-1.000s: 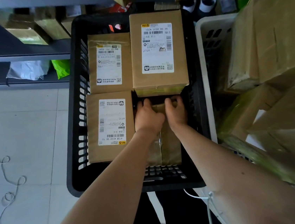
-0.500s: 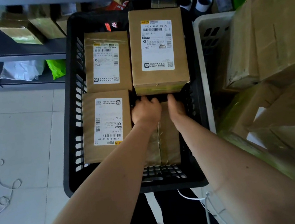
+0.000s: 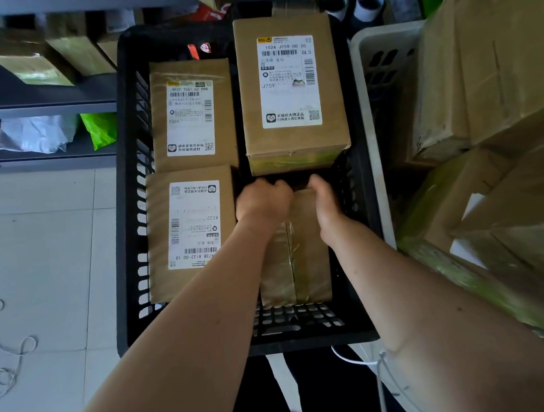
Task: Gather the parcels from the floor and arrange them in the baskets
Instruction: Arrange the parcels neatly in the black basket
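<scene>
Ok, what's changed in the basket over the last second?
Both hands slid forward along the plain parcel. The left hand and right hand were lying on its top; now their fingers curl over its far end, down into the gap behind it. The parcel itself, the three labelled boxes and the basket look unmoved.

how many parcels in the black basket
4: far-left parcel, taller far-right parcel, near-left parcel, and near-right parcel held by left hand and right hand. Others may hide underneath.
</scene>
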`<state>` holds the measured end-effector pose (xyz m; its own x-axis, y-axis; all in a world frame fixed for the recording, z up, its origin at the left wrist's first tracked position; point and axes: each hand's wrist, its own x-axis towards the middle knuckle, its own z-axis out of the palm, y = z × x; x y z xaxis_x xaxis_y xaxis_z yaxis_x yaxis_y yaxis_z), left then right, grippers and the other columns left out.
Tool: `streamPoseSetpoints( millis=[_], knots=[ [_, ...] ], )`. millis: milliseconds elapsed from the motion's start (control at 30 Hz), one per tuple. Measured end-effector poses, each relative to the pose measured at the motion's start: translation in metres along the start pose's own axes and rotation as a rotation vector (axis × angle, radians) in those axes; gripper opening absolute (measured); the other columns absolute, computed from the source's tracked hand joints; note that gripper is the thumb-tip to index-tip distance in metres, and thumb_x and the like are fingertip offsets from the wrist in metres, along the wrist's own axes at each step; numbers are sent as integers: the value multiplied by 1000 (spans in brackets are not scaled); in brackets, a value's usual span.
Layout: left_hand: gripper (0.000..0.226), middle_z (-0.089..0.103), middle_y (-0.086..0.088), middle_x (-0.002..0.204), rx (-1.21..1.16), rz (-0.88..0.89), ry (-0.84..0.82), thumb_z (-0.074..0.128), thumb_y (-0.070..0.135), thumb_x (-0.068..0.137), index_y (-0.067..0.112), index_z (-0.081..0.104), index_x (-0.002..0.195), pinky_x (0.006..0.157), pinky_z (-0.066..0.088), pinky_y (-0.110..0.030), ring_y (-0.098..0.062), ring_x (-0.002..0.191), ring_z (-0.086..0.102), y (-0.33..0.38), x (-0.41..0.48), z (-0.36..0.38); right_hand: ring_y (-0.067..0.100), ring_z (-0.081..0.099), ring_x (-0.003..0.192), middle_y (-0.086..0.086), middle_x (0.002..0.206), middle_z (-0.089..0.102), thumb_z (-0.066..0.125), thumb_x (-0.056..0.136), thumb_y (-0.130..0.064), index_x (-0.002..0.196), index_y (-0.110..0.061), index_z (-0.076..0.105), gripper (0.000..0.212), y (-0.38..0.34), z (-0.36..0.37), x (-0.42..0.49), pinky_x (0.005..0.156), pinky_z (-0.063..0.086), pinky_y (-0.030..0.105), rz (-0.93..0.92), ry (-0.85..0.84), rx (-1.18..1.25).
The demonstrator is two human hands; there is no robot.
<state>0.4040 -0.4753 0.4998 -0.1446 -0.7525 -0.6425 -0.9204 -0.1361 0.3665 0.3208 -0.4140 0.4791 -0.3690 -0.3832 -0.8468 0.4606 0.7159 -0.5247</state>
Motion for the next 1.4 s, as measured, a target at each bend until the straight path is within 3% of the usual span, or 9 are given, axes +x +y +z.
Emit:
streamPoseSetpoints(
  millis=[100, 367, 467, 733, 867, 1000, 1100, 1233, 1400],
  knots=[
    [47, 65, -21, 115, 63, 24, -52, 31, 29, 98, 0, 65, 110, 77, 37, -32, -36, 107, 59, 2, 3, 1, 24, 51, 81, 9, 87, 54, 45, 92, -35, 83, -15, 53, 23, -9, 1, 3, 71, 39, 35, -2, 46, -52],
    [36, 63, -24, 118, 27, -26, -136, 30, 17, 102, -2, 58, 112, 78, 41, -36, -40, 110, 58, 1, 8, 8, 25, 50, 85, 12, 108, 54, 42, 98, -11, 109, -10, 57, 19, -21, 10, 19, 68, 37, 29, -10, 164, -139],
    [27, 61, -26, 123, 67, 11, -139, 38, 4, 98, -4, 51, 120, 80, 48, -43, -43, 111, 59, 4, 7, 5, 30, 57, 100, 15, 120, 60, 43, 98, -16, 123, -9, 60, 31, -17, 12, 23, 77, 38, 32, -40, 180, -205],
    [43, 62, -25, 120, 208, 83, -136, 26, 19, 102, -2, 62, 109, 92, 46, -39, -40, 112, 57, 6, 12, 4, 24, 51, 83, 15, 109, 57, 38, 100, -16, 114, -7, 60, 28, -17, 10, 34, 75, 37, 31, -15, 152, -304],
    [45, 62, -22, 122, 127, 38, -152, 30, 28, 102, 0, 63, 117, 92, 44, -35, -36, 115, 57, 0, 11, 3, 26, 53, 103, 15, 127, 57, 36, 102, -19, 128, -7, 56, 34, -21, 9, 30, 81, 37, 30, 24, 140, -280],
    [36, 64, -20, 119, 95, 98, -134, 35, 21, 101, 1, 61, 117, 80, 44, -35, -37, 109, 60, -3, 8, 1, 23, 48, 93, 12, 106, 54, 37, 101, -19, 109, -9, 56, 23, -18, 9, 25, 78, 36, 31, 58, 128, -193],
    [35, 64, -23, 115, 151, 177, -155, 30, 14, 101, 0, 62, 107, 71, 41, -35, -39, 104, 60, -4, 4, 1, 19, 50, 93, 8, 104, 57, 42, 97, -7, 113, -5, 63, 26, -8, 10, 24, 71, 38, 28, -68, 154, -101],
    [33, 63, -21, 121, 140, 160, -161, 35, 8, 100, -1, 63, 115, 87, 48, -42, -37, 111, 59, 3, 8, -4, 19, 51, 85, 8, 98, 57, 43, 96, -3, 101, -7, 60, 18, -2, 7, 21, 62, 36, 23, -152, 157, -62],
    [33, 59, -21, 129, 144, 119, -199, 41, 1, 97, -3, 59, 124, 94, 46, -46, -37, 119, 57, 3, 10, -5, 19, 50, 97, 8, 109, 56, 46, 99, -20, 126, -6, 59, 33, 1, 7, 27, 79, 35, 28, -118, 150, -143]
  ],
)
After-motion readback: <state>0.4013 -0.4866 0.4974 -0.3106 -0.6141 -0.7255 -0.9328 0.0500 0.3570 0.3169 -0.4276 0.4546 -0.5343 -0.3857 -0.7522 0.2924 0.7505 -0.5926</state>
